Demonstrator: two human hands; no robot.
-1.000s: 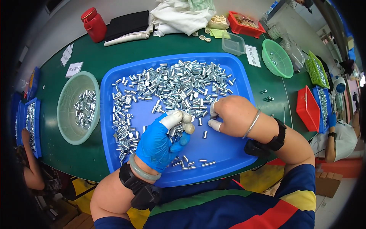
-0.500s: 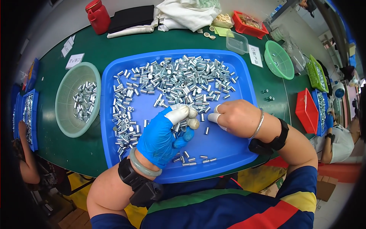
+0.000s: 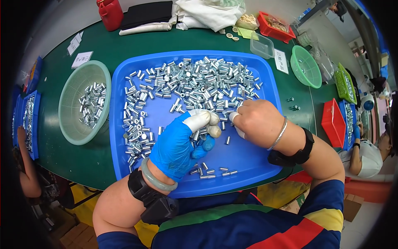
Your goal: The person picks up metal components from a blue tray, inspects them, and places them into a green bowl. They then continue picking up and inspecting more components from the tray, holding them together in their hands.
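A large blue tray (image 3: 248, 166) lies before me, with a heap of shiny silver rivet nuts (image 3: 195, 79) at its far side and more along its left side. Over the tray's middle, my left hand (image 3: 176, 143), in a blue glove with pale finger cots, is curled round several rivet nuts (image 3: 201, 135) that show between the fingers. To its right, my right hand (image 3: 259, 122) reaches down at the heap's near edge. White cots cover some of its fingertips, which are bent together; whatever they pinch is hidden. A few rivet nuts lie loose between and below the hands.
At the left stands a pale green basket (image 3: 66, 120) with rivet nuts in it. A green bowl (image 3: 309, 76), a red bin (image 3: 331, 120) and loose parts (image 3: 294, 108) are to the right. Cloths (image 3: 203, 14) and a red jug (image 3: 110, 14) line the back. Other people work at both sides.
My right hand has moved slightly away from me, closer to the heap. The left hand keeps its hold on the rivet nuts. The whole view has shifted a little.
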